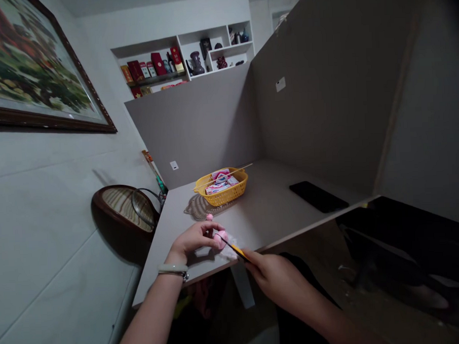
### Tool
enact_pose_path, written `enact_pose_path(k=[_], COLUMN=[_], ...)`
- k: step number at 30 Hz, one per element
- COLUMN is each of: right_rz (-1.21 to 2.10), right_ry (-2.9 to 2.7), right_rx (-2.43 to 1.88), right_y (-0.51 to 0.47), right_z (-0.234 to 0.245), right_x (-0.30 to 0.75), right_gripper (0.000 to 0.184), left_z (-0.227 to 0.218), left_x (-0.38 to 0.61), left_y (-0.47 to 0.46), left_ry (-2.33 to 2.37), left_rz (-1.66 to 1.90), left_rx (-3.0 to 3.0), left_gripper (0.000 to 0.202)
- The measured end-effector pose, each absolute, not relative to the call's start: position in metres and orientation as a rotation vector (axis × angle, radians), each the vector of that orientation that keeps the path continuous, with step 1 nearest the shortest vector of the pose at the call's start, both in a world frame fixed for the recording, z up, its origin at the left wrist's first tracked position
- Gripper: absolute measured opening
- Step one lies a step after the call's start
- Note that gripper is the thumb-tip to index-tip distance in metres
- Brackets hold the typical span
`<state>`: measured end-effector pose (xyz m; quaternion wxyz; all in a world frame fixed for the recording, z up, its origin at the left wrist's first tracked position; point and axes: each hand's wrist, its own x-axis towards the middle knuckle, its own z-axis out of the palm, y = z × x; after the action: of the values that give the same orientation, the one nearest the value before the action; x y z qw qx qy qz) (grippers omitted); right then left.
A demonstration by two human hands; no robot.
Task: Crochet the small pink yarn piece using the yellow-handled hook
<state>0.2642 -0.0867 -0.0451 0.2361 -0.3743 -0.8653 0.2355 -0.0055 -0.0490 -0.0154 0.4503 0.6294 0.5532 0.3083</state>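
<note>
Over the desk [261, 211], left hand [194, 239] cups pink figure [220, 239].

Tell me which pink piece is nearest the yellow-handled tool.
The larger pink lump, at the tool's tip; the small pink ball lies farther off, beyond the left hand.

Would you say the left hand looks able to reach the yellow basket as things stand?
Probably yes: the left hand has only a small pink ball before the yellow basket, though it would first release the pink lump.
</note>
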Motion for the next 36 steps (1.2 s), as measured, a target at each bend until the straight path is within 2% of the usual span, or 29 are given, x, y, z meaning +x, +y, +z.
enact_pose_path(k=[5,10,13,17,24,30,36], right_rz=[0.610,0.721,0.638,0.550,0.694,0.548,0.680], right_ry=[-2.381,-2.361,-2.385,-2.407,-2.365,-2.413,-2.386], right_rx=[-1.005,-1.001,-1.045,-1.034,-1.034,-1.077,-1.033], right_y=[-0.083,-0.095,-0.093,-0.083,-0.094,-0.084,-0.093], right_z=[-0.043,-0.056,-0.049,-0.038,-0.053,-0.037,-0.050], right_x=[0.256,0.279,0.272,0.254,0.276,0.255,0.277], right_gripper=[0.040,0.042,0.038,0.043,0.040,0.043,0.041], left_z=[-0.014,-0.017,-0.017,-0.015,-0.016,-0.014,-0.015], left_x=[-0.006,-0.008,-0.005,-0.004,-0.008,-0.003,-0.006], left_y=[-0.052,-0.050,-0.050,-0.053,-0.049,-0.051,-0.050], left_ry=[1.367,1.377,1.379,1.304,1.402,1.374,1.385], left_rz=[0.786,0.804,0.795,0.782,0.767,0.754,0.782], left_rx=[1.535,1.570,1.533,1.474,1.591,1.558,1.590], left_gripper=[0.053,0.053,0.055,0.058,0.054,0.055,0.054])
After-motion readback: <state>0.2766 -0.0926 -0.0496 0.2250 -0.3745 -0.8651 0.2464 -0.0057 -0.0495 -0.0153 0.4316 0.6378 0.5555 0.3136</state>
